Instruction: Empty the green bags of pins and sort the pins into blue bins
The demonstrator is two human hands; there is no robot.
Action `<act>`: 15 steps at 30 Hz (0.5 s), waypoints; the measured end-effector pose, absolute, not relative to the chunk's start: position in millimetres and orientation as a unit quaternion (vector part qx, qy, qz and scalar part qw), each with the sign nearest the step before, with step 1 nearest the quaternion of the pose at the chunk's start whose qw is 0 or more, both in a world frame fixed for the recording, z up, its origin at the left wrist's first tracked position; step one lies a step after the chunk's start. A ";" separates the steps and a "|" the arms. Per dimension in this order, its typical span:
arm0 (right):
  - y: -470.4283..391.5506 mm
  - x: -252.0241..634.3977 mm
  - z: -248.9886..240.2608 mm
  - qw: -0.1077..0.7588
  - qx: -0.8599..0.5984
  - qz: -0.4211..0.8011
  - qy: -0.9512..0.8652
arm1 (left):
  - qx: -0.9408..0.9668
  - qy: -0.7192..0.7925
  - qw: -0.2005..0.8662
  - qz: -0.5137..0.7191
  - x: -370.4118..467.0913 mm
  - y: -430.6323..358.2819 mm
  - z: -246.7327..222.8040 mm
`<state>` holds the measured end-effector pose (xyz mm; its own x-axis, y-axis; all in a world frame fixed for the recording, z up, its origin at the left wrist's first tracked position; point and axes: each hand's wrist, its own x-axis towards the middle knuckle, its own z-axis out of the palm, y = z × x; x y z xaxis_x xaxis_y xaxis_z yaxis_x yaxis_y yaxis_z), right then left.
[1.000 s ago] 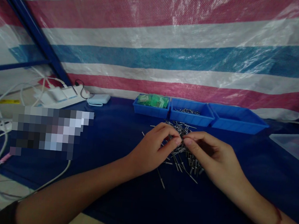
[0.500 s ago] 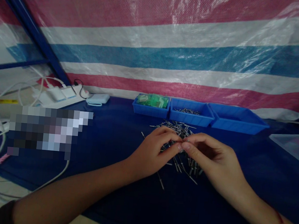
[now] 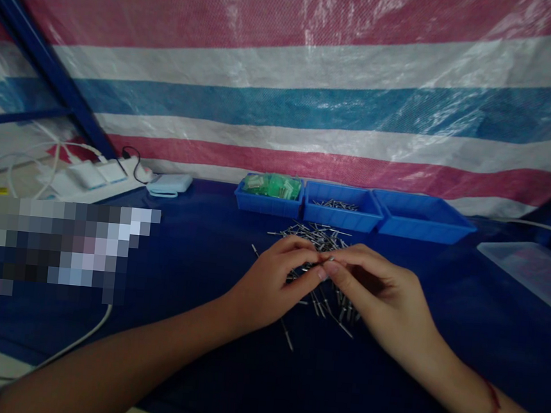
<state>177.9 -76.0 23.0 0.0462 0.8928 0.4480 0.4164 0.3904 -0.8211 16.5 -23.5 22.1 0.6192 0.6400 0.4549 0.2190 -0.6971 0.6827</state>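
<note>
A pile of thin silvery metal pins lies on the dark blue table, partly hidden under both hands. Above it, my left hand is pinched, thumb against forefinger. My right hand is also pinched, its fingertips meeting those of the left. A tiny metallic thing shows between the fingertips, too small to name. One loose pin lies nearer to me, below the pile.
Behind the pile stand three blue bins: one with green packets, one with metal pins, and a right-hand one. A clear plastic lid lies right; a power strip and light blue case are left.
The whole scene has shifted slightly left in view. The hands stay pinched together over the pile, and a little more of the tiny metallic thing shows at the fingertips.
</note>
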 end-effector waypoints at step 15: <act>-73.1 179.2 19.6 0.470 -0.475 0.212 -0.713 | 0.860 0.232 0.102 0.443 9.9 -25.7 27.6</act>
<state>179.2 -73.1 19.6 -0.1072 0.8772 0.4679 0.4781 0.4581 -0.7494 9.9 -25.7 27.6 0.4994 0.4899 0.7146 0.3089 -0.8713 0.3814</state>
